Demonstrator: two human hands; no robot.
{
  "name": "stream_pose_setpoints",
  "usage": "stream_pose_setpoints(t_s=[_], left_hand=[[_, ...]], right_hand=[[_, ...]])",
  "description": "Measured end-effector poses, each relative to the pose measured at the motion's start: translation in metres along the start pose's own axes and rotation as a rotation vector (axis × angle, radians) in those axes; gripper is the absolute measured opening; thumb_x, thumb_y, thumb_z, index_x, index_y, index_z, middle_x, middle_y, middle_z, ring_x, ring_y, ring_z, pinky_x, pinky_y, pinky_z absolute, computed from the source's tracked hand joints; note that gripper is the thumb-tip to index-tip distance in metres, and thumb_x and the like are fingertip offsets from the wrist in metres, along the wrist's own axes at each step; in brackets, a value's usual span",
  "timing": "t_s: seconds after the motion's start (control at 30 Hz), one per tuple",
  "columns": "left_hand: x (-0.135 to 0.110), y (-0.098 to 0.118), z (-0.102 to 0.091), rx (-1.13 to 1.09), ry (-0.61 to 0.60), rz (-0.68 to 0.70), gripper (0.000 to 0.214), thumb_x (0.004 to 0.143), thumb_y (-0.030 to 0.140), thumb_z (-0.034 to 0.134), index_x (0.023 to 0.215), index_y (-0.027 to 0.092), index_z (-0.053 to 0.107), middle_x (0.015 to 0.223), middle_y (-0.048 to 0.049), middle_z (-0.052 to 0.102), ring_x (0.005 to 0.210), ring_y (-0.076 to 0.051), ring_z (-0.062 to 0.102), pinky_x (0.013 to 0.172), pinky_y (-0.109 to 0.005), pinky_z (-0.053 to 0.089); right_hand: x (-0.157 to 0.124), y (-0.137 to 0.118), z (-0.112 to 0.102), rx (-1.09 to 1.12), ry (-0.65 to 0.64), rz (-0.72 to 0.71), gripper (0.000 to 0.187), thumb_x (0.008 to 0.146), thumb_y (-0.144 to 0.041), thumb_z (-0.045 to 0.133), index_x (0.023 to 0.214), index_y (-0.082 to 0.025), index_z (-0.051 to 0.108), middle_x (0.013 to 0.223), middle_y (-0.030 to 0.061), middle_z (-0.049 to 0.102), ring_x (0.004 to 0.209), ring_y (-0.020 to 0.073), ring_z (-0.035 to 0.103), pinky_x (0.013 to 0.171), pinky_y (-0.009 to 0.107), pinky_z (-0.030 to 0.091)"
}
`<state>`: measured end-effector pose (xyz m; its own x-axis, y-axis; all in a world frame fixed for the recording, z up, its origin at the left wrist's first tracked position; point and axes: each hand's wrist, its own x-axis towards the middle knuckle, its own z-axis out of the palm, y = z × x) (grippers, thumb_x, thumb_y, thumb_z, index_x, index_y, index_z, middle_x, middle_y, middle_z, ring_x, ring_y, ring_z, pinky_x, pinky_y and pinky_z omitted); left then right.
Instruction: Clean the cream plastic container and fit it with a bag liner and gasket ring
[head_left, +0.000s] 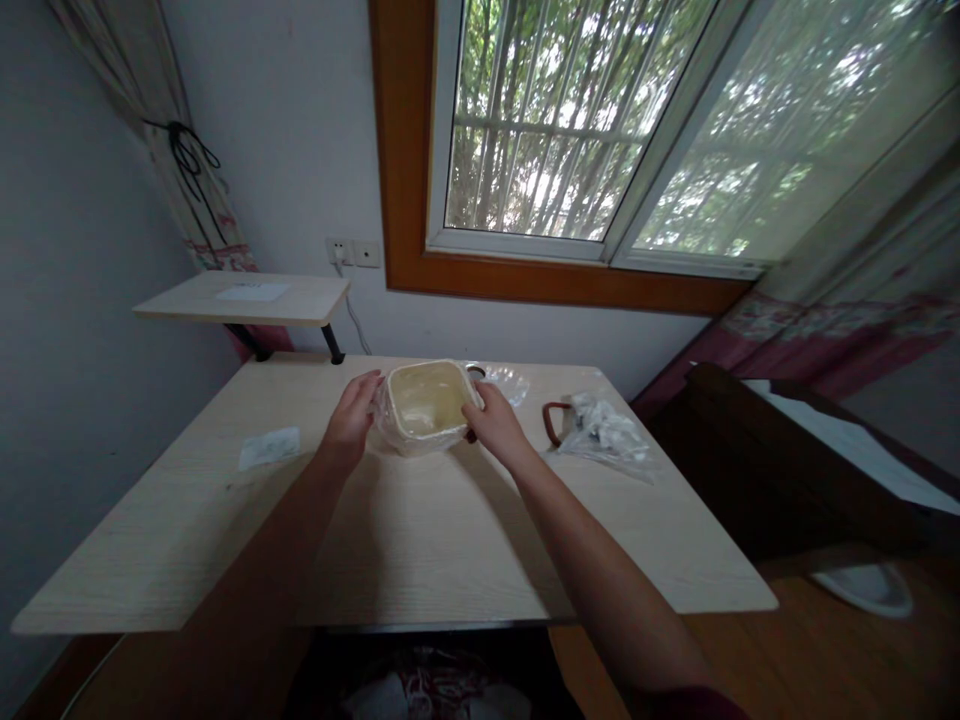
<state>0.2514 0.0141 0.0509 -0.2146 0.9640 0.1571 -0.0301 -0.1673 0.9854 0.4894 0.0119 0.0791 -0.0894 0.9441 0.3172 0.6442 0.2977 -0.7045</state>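
A cream, square-ish plastic container wrapped in clear plastic film sits tilted near the far middle of a light wooden table. My left hand grips its left side, fingers curled round the wall. On its right side my right hand holds the rim, fingers closed against it. A dark reddish-brown piece shows just under my right hand; I cannot make out what it is.
A clear plastic bag with a brown ring-shaped handle lies to the right. A small flat packet lies at the left. A raised shelf stands at the back left. A bed is beside the table's right edge.
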Motion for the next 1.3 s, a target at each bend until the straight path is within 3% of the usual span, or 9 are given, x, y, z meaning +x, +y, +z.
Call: stream_pose_setpoints(t_s=[0.13,0.33,0.5,0.6,0.8,0.87,1.03,1.17,1.3], left_hand=[[-0.006,0.006,-0.012,0.004,-0.063,-0.052,0.054,0.089,0.053,0.061,0.132,0.022,0.053,0.123,-0.0121,0.066,0.103,-0.021,0.069,0.079,-0.031,0.058],[-0.009,0.011,-0.015,-0.111,-0.086,-0.094,0.055,0.081,0.042,0.070,0.128,0.022,0.052,0.117,-0.0103,0.063,0.096,-0.019,0.068,0.077,-0.031,0.058],[-0.001,0.002,-0.017,0.024,-0.036,-0.046,0.055,0.077,0.034,0.071,0.128,0.022,0.054,0.128,-0.0120,0.056,0.099,-0.018,0.066,0.081,-0.032,0.058],[0.003,-0.002,-0.019,0.202,0.002,0.100,0.048,0.074,0.027,0.071,0.121,0.021,0.060,0.130,-0.0111,0.053,0.100,-0.019,0.066,0.087,-0.037,0.059],[-0.011,0.019,-0.021,0.658,0.117,0.646,0.022,0.090,0.025,0.058,0.107,0.023,0.070,0.129,-0.0111,0.055,0.127,-0.025,0.055,0.111,-0.047,0.047],[-0.020,0.033,-0.016,0.780,0.005,0.785,0.021,0.092,0.027,0.058,0.108,0.024,0.071,0.127,-0.0101,0.061,0.127,-0.026,0.055,0.114,-0.051,0.043],[-0.034,0.052,0.003,1.026,-0.521,0.938,0.029,0.094,0.038,0.062,0.118,0.023,0.070,0.114,-0.0086,0.074,0.113,-0.024,0.065,0.115,-0.048,0.040],[-0.036,0.049,0.011,1.170,-0.603,0.984,0.023,0.100,0.031,0.053,0.103,0.020,0.072,0.092,-0.0071,0.076,0.092,-0.021,0.069,0.110,-0.048,0.042],[-0.038,0.047,0.010,1.255,-0.590,1.011,0.029,0.102,0.028,0.049,0.087,0.016,0.070,0.081,-0.0066,0.074,0.080,-0.019,0.070,0.108,-0.047,0.044]], right_hand=[[0.002,0.002,0.005,0.046,0.049,0.003,0.055,0.080,-0.017,0.053,0.134,-0.016,0.060,0.135,0.0147,0.062,0.129,0.0258,0.057,0.115,0.042,0.041],[-0.001,-0.005,0.008,0.095,0.019,0.005,0.050,0.083,-0.019,0.052,0.131,-0.019,0.062,0.127,0.0126,0.066,0.121,0.0273,0.061,0.107,0.044,0.048],[-0.001,-0.005,0.009,0.091,-0.008,-0.027,0.050,0.087,-0.024,0.050,0.136,-0.015,0.058,0.128,0.0160,0.064,0.122,0.0290,0.061,0.107,0.047,0.048],[-0.002,-0.004,0.011,0.072,0.026,-0.055,0.058,0.087,-0.026,0.051,0.144,-0.012,0.049,0.138,0.0197,0.058,0.130,0.0297,0.055,0.113,0.048,0.043],[-0.006,-0.003,0.011,0.070,0.044,-0.169,0.064,0.089,-0.024,0.052,0.150,-0.012,0.039,0.144,0.0190,0.053,0.138,0.0263,0.048,0.120,0.046,0.034],[-0.008,-0.004,0.009,0.066,0.041,-0.193,0.062,0.089,-0.024,0.052,0.150,-0.013,0.040,0.144,0.0183,0.052,0.137,0.0260,0.047,0.120,0.045,0.036],[-0.014,-0.014,0.006,0.014,0.027,-0.184,0.060,0.091,-0.024,0.051,0.150,-0.020,0.040,0.143,0.0160,0.049,0.133,0.0273,0.050,0.114,0.047,0.042],[-0.022,-0.025,0.000,-0.118,0.072,-0.205,0.056,0.095,-0.029,0.052,0.149,-0.021,0.044,0.150,0.0166,0.041,0.133,0.0304,0.049,0.111,0.049,0.043],[-0.030,-0.031,-0.015,-0.288,0.018,-0.400,0.028,0.098,-0.036,0.054,0.117,-0.025,0.072,0.152,0.0093,0.049,0.132,0.0334,0.046,0.113,0.053,0.036]])
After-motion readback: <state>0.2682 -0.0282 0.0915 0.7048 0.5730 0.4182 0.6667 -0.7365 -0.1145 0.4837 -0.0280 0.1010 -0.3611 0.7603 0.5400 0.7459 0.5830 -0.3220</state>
